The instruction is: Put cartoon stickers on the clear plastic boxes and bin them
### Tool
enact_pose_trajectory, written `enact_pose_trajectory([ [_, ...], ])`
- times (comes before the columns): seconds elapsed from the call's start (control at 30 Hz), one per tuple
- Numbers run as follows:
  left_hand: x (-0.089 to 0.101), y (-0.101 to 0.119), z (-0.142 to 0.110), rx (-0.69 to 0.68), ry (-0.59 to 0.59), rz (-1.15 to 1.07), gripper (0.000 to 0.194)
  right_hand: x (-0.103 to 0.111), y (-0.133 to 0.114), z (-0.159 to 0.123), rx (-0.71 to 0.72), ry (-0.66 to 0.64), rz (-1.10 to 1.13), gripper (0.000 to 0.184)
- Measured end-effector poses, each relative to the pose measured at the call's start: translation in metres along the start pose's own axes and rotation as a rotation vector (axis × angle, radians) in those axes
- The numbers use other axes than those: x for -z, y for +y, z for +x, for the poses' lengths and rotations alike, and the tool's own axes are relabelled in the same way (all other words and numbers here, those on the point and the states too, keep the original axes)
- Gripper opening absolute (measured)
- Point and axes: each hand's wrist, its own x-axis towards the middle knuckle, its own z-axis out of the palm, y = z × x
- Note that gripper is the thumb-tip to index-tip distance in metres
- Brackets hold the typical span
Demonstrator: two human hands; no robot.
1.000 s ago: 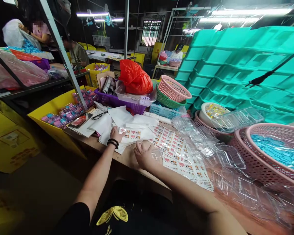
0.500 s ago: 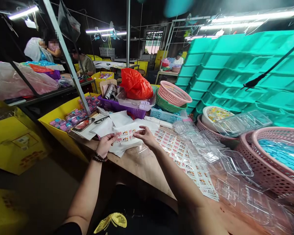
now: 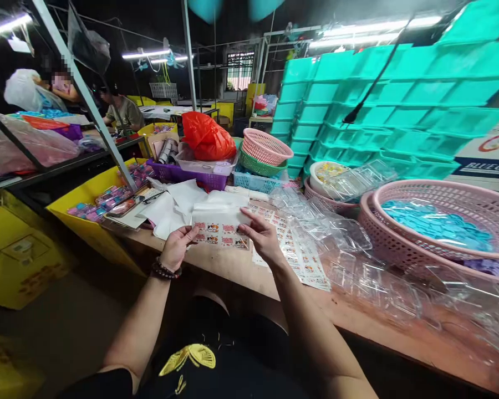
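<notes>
A small sticker sheet (image 3: 220,235) printed with cat pictures and pink lettering is stretched between my two hands, above the front edge of the table. My left hand (image 3: 177,246) pinches its left end between thumb and fingers. At the right end, my right hand (image 3: 261,235) grips it, index finger along the top corner and thumb on the face. Larger printed sticker sheets (image 3: 305,260) lie flat on the table to the right of my right hand. Crumpled white backing paper (image 3: 187,197) lies behind and left of the held sheet.
Clear plastic cases (image 3: 349,233) spread over the table's right side. Pink baskets (image 3: 399,221) of blue pieces stand beyond them, before stacked teal crates (image 3: 357,94). A purple basket (image 3: 195,178) and red bag (image 3: 208,136) sit at the back. A yellow bin (image 3: 91,188) is at left; co-workers sit farther off.
The view has turned to the right. The sticker sheet is now spread flatter and faces me more fully, with my right hand lower and gripping its right end.
</notes>
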Motion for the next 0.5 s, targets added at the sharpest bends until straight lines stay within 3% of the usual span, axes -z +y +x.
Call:
enact_pose_trajectory([
  [0.1, -0.013, -0.006, -0.012, -0.062, -0.027, 0.09, 0.05, 0.015, -0.011, -0.028, -0.005, 0.027, -0.137, 0.05],
  [0.2, -0.026, -0.014, -0.023, -0.17, -0.035, 0.255, 0.055, 0.028, -0.022, -0.051, -0.022, 0.134, -0.309, 0.033],
  [0.33, -0.047, -0.011, -0.038, -0.646, 0.093, 0.663, 0.063, 0.04, -0.039, -0.072, -0.016, 0.24, -0.672, 0.01],
  [0.37, -0.053, -0.008, -0.042, -0.741, 0.035, 0.766, 0.071, 0.042, -0.044, -0.077, -0.011, 0.23, -0.762, 0.007],
  [0.43, -0.063, -0.002, -0.047, -0.792, -0.237, 0.925, 0.08, 0.042, -0.052, -0.086, 0.011, 0.179, -0.853, 0.007],
  [0.5, -0.072, 0.002, -0.049, -0.713, -0.507, 1.028, 0.059, 0.042, -0.058, -0.094, 0.046, 0.118, -0.81, 0.011],
])
